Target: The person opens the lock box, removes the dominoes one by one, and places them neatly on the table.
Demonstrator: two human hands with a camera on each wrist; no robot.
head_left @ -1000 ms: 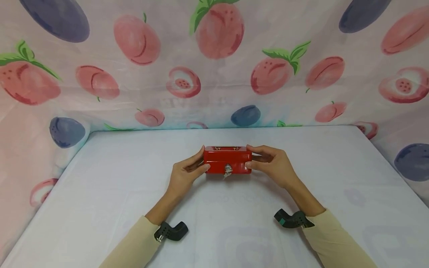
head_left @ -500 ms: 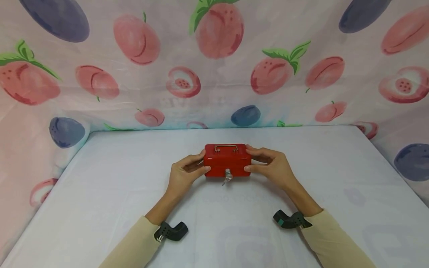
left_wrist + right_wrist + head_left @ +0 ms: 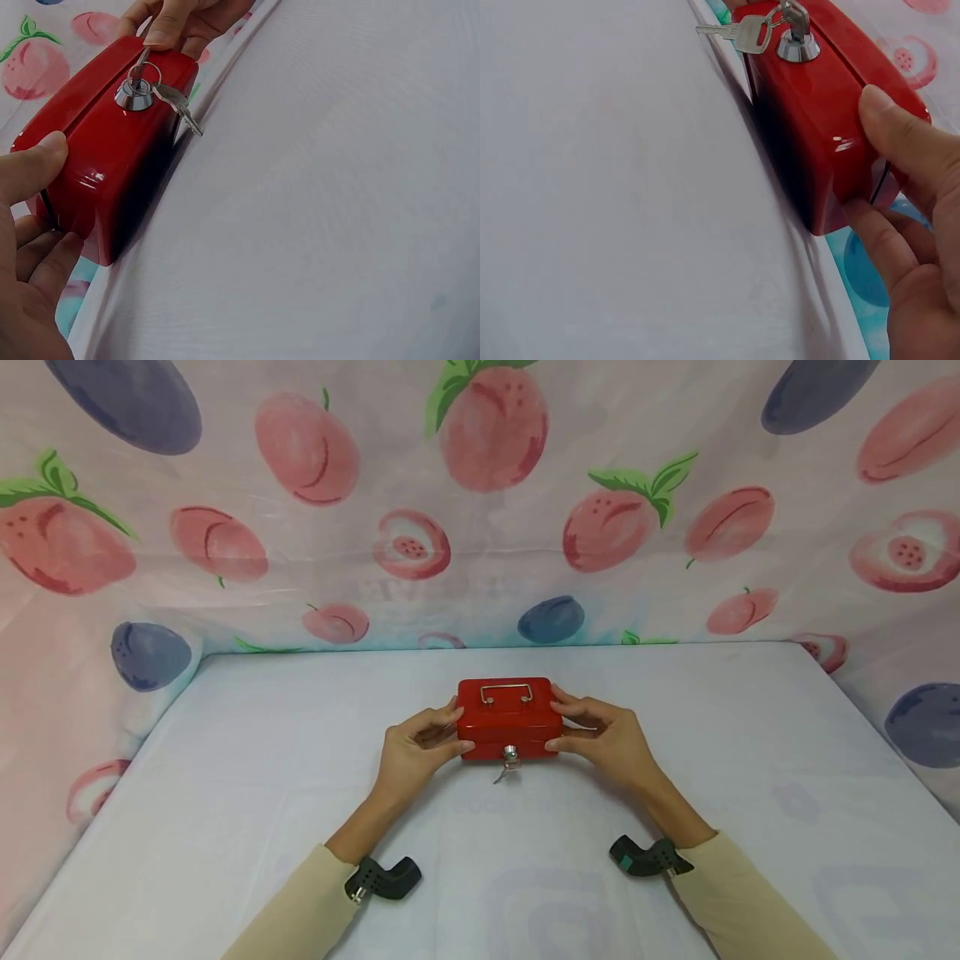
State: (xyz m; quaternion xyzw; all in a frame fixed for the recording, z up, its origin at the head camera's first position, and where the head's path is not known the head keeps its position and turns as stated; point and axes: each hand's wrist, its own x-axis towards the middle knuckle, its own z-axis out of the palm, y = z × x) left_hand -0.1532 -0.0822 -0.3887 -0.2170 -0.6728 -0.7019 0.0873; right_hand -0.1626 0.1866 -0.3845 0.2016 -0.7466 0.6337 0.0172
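Note:
A small red cash box [image 3: 510,714] with its lid down is held between both hands near the far middle of the table. Its wire handle [image 3: 506,688] lies on the lid. On the front, one key sits in the silver lock [image 3: 134,95], and a second key [image 3: 735,32] hangs from the ring. My left hand [image 3: 412,747] grips the box's left end, thumb on the front and fingers at the side. At the opposite end my right hand [image 3: 607,743] grips it in the same way, its thumb [image 3: 881,109] near the lid seam.
White cloth [image 3: 480,860] covers the table. Behind it hangs a fruit-printed curtain [image 3: 480,568], which also runs along the left and right sides. Black camera mounts sit on the left wrist [image 3: 384,877] and the right wrist [image 3: 648,857].
The cash box has tilted so more of its lid and handle shows, and its front edge sits slightly lower in the view. Both hands have kept hold of it, the right shifting slightly leftward.

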